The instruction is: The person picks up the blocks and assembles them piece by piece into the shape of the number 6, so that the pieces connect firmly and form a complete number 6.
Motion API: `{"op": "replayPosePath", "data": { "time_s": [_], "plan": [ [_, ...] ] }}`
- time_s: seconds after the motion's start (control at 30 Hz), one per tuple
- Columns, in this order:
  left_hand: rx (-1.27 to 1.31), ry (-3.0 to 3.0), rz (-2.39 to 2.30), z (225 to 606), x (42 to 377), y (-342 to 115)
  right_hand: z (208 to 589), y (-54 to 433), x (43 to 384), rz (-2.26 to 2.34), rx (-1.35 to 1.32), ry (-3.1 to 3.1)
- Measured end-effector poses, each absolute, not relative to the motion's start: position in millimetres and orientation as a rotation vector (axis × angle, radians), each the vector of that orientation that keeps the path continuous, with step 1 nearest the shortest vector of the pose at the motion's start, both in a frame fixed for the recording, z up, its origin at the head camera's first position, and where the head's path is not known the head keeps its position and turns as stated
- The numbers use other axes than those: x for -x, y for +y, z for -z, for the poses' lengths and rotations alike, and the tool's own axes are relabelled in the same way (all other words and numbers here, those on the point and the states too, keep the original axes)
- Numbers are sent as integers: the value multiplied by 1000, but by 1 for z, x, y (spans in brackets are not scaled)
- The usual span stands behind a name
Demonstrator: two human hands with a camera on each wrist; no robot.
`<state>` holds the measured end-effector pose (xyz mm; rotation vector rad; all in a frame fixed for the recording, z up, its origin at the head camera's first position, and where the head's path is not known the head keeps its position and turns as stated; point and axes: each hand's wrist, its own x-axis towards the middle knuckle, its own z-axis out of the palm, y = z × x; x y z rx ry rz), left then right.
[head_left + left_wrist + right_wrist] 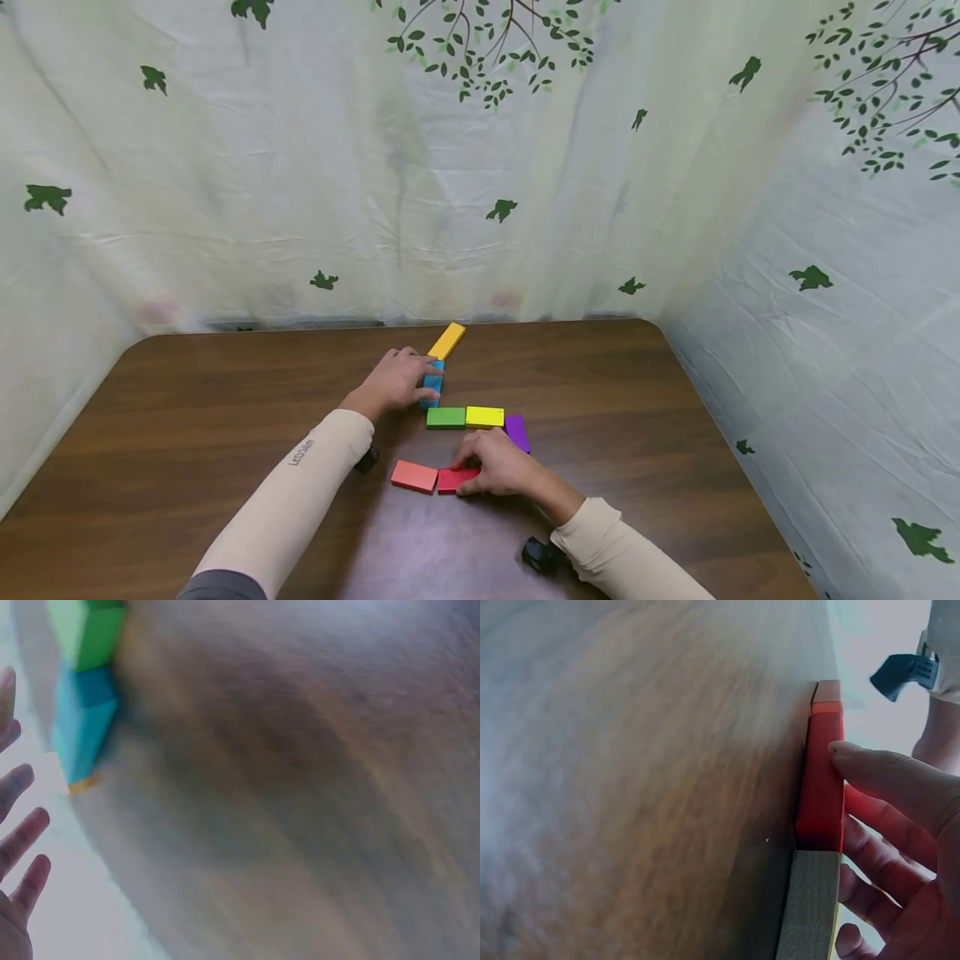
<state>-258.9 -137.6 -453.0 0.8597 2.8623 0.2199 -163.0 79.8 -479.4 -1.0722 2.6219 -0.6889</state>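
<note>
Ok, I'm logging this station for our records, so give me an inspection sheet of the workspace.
Surface: brown wood-grained table.
Job's things: orange-yellow block, blue block, green block, yellow block, purple block, coral block, red block; a greyish block beside the red one, seen in the right wrist view.
Clutter: nothing seen.
Hands: left hand at the blue block, fingers extended, contact unclear; right hand pinches the red block.
Cables: nothing seen.
Surroundings: pale curtain with leaf print.
</note>
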Motion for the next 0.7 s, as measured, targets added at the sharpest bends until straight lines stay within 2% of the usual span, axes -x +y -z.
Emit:
{"op": "replayPosePath", "data": {
  "time_s": [0.27,0.7],
  "plan": [
    [-968,2859,-420,441,249,-152,481,80,164,696,1060,2639],
    [-999,2742,-732,442,203,-190,482,80,161,677,1070,2660]
  ]
}}
